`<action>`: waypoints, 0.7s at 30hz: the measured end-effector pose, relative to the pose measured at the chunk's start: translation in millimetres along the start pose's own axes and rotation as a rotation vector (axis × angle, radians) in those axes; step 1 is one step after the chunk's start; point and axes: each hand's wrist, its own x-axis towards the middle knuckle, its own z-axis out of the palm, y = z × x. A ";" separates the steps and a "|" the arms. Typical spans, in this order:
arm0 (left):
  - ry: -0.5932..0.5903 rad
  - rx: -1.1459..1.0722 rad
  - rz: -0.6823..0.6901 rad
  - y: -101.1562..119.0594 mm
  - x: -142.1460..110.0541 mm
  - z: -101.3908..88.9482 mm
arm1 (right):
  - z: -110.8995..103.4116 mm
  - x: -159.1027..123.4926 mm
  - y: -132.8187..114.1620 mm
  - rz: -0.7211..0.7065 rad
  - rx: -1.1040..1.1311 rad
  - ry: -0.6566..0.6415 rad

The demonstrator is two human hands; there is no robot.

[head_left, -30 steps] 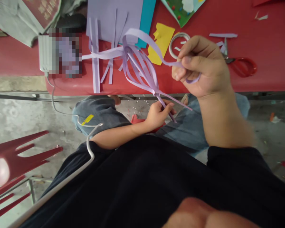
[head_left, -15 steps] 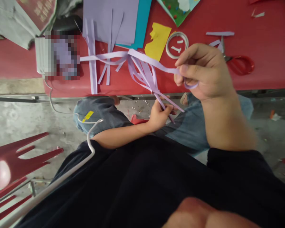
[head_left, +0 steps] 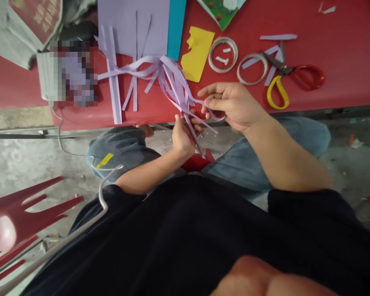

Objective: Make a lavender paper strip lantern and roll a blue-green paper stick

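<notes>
1 lilac paper strip (head_left: 198, 101) is pinched by the right hand (head_left: 237, 106), 4 o'clock from the looped-strip bundle (head_left: 176, 84), whose 5-o'clock neck is pinched by the left hand (head_left: 182, 139).

Muted indoor light fell evenly, a glossy highlight whitened the red chair (head_left: 1, 233), and blocky pixelation hid one patch.

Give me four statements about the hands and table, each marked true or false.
1. The left hand holds the purple bundle near its gathered lower end. True.
2. The right hand holds the scissors. False: its fingers pinch a purple strip; the scissors lie on the red table.
3. Both scissor handles are red. False: one is red, one yellow.
4. The yellow paper lies left of both white rings. True.
</notes>
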 end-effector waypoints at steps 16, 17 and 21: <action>0.073 -0.060 -0.027 7.0 13.5 -2.3 | 24.1 26.0 18.3 0.061 -0.066 0.063; 0.066 -0.060 -0.024 6.7 13.9 -2.6 | 25.6 27.0 18.3 0.043 -0.076 0.058; 0.055 -0.058 -0.035 5.4 13.2 -4.4 | 31.1 28.7 15.0 0.036 -0.085 0.036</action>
